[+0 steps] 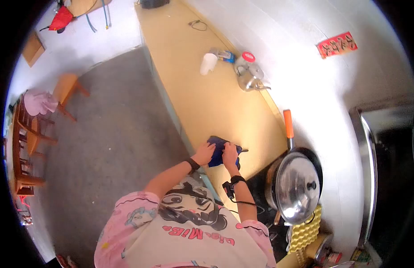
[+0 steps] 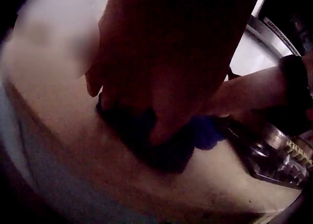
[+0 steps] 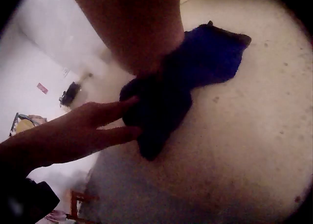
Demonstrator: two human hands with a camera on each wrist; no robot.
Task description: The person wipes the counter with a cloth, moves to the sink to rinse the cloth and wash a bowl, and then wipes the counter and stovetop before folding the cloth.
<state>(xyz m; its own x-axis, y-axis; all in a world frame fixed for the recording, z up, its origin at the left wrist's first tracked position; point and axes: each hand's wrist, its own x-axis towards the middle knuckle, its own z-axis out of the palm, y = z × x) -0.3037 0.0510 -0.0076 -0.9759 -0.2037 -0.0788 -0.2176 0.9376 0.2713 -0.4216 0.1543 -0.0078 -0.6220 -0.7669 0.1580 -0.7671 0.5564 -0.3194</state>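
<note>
A dark blue cloth [image 1: 217, 147] lies bunched on the wooden counter near its front edge. On its left part, my left hand [image 1: 203, 154] grips it, with thumb and fingers set apart on the fabric in the right wrist view. My right hand [image 1: 230, 154] holds the cloth's right part from above, close beside the left. A flat blue end of the cloth [image 3: 215, 55] spreads over the counter past the right hand, with a darker edge. Much of the right hand's grip is hidden in the wrist views.
Right of the hands, a lidded wok [image 1: 298, 187] with an orange handle sits on the black stove. A kettle [image 1: 250, 80], a red-lidded jar [image 1: 248, 57] and a white cup [image 1: 208, 64] stand farther along the counter [image 1: 184, 67]. Wooden chairs [image 1: 32, 138] are across the floor.
</note>
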